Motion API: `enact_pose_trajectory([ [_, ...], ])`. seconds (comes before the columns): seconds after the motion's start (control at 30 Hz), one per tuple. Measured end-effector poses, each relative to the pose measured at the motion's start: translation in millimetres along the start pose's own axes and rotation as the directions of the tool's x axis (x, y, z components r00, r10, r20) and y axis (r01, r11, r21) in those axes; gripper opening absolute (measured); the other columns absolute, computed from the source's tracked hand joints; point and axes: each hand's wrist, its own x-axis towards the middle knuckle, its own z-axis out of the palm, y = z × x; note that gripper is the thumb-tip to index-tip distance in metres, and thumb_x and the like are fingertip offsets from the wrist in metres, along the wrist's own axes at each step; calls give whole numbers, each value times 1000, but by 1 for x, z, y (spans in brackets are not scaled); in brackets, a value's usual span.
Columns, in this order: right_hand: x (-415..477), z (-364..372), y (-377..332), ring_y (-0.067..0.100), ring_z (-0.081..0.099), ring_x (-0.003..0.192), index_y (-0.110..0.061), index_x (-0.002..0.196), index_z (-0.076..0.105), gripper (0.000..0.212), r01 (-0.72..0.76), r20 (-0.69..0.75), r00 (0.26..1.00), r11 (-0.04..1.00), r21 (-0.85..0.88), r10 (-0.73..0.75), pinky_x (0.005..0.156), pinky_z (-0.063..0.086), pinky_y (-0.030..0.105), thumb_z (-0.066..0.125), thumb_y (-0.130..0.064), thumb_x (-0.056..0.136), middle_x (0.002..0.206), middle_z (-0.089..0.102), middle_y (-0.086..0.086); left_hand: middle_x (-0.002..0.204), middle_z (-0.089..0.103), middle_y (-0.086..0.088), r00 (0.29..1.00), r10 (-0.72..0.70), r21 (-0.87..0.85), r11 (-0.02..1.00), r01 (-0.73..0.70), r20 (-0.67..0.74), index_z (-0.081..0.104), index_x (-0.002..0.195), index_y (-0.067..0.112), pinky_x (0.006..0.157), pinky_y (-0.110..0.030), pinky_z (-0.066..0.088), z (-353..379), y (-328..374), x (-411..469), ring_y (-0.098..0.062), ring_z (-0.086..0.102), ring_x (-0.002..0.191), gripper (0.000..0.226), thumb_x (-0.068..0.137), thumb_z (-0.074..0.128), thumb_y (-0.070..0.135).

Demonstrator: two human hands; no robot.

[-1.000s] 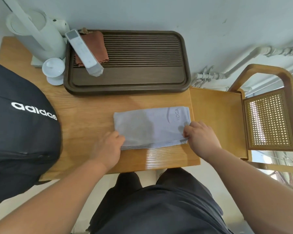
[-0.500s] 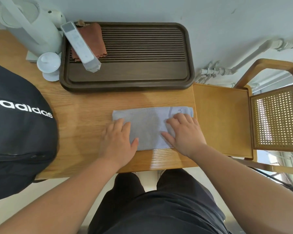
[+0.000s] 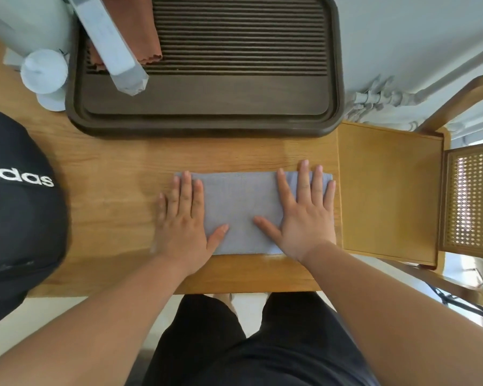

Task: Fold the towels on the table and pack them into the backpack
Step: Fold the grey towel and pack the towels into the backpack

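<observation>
Pressing one grey towel (image 3: 243,210): left hand (image 3: 183,218), right hand (image 3: 304,215) (one backpack (image 3: 17,218) nearby).

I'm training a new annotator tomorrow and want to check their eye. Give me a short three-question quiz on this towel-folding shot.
1. True or false: the left hand and the right hand both press on the grey towel with straight fingers.
2. Where is the black backpack relative to the towel? A) to the person's left of it B) to the person's right of it C) on top of it
3. Fill in: the rust-brown cloth lies in the dark ___.

Key: 1 true; 2 A; 3 tray.
</observation>
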Motion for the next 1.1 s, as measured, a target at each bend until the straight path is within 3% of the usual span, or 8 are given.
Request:
enact_pose_trajectory([
  [0.23,-2,-2,1,43,-18,151,-27,160,-7,97,11,22,1000,999,-31,-10,119,-2,65,5,-87,86,166,-14,20,160,-36,-9,999,17,-63,998,-14,39,-26,154,13,125,-50,-6,-9,-1,-2,-26,-31,149,100,90,17,76],
  [0.3,-3,-7,-6,42,-23,149,-25,160,-11,94,4,24,1000,999,-54,-2,117,-7,66,2,-84,88,164,-20,19,168,-13,-7,997,-20,-195,981,5,-71,-2,160,14,126,-47,3,-15,-4,-6,-26,-11,154,94,93,39,67],
  [0.4,-5,-16,-33,37,-33,146,-24,157,-20,91,48,8,999,998,-50,-47,117,-12,65,0,-81,89,161,-30,16,153,38,-9,915,-314,-516,844,147,-254,38,150,15,114,-46,34,-24,-8,-12,-29,35,140,74,89,64,47],
  [0.47,-5,-17,-54,35,-37,145,-22,156,-24,92,95,21,995,995,-25,-94,117,-14,64,0,-80,89,160,-35,14,137,50,-7,844,-517,-658,686,311,-140,48,142,14,105,-44,42,-27,-11,-10,-28,44,129,66,86,70,42],
  [0.57,-4,-5,-69,32,-36,146,-20,157,-20,93,81,58,995,997,-17,-80,117,-14,63,2,-80,90,161,-35,9,116,52,0,800,-600,-734,543,408,1,60,125,15,92,-36,47,-25,-20,-3,-25,55,113,53,80,75,38],
  [0.8,-3,8,-72,31,-30,149,-23,159,-13,93,30,23,999,999,12,-30,119,-10,63,7,-81,90,165,-27,5,97,64,2,829,-550,-763,490,421,105,55,97,27,70,-34,52,-21,-21,10,-22,63,87,34,72,78,29],
  [0.93,-3,9,-72,32,-27,150,-22,159,-14,93,20,20,1000,1000,-4,-19,119,-7,63,6,-82,90,166,-24,6,82,67,2,833,-532,-757,478,446,155,62,81,19,66,-42,59,-24,-17,12,-23,65,77,13,74,72,22],
  [1.1,-3,9,-71,31,-28,150,-22,159,-15,94,33,19,999,999,-5,-33,120,-8,61,4,-83,89,165,-25,6,75,69,-1,809,-534,-820,332,467,245,65,73,18,66,-47,62,-36,-13,10,-25,68,72,7,70,70,14],
])
